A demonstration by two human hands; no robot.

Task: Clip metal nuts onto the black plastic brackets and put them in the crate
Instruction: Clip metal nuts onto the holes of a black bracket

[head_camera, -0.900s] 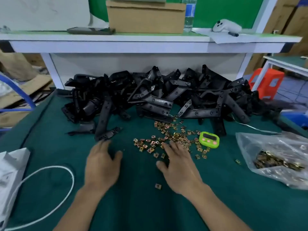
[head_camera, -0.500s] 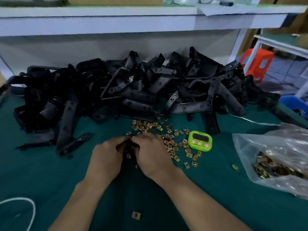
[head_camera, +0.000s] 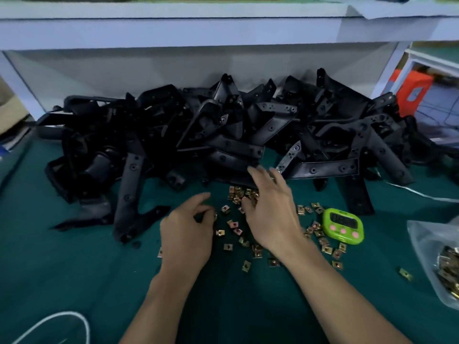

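Observation:
A big heap of black plastic brackets [head_camera: 223, 135] lies along the back of the green mat. In front of it, small brass-coloured metal nuts [head_camera: 234, 224] are scattered loose. My left hand [head_camera: 188, 232] hovers over the nuts with its fingers curled, and one nut shows pinched at its fingertips. My right hand [head_camera: 270, 207] stretches forward with straight fingers, the tips touching the front edge of a bracket [head_camera: 236, 167] in the heap. No crate is in view.
A green timer [head_camera: 344, 225] sits right of the nuts. A clear plastic bag of more nuts [head_camera: 442, 256] lies at the right edge. A white cable [head_camera: 82, 321] loops at the lower left. A white shelf [head_camera: 173, 33] overhangs the heap.
My hands were together over the nuts; now they have parted. The right hand has reached forward to the bracket heap, while the left stays curled at the nuts. The view has moved closer.

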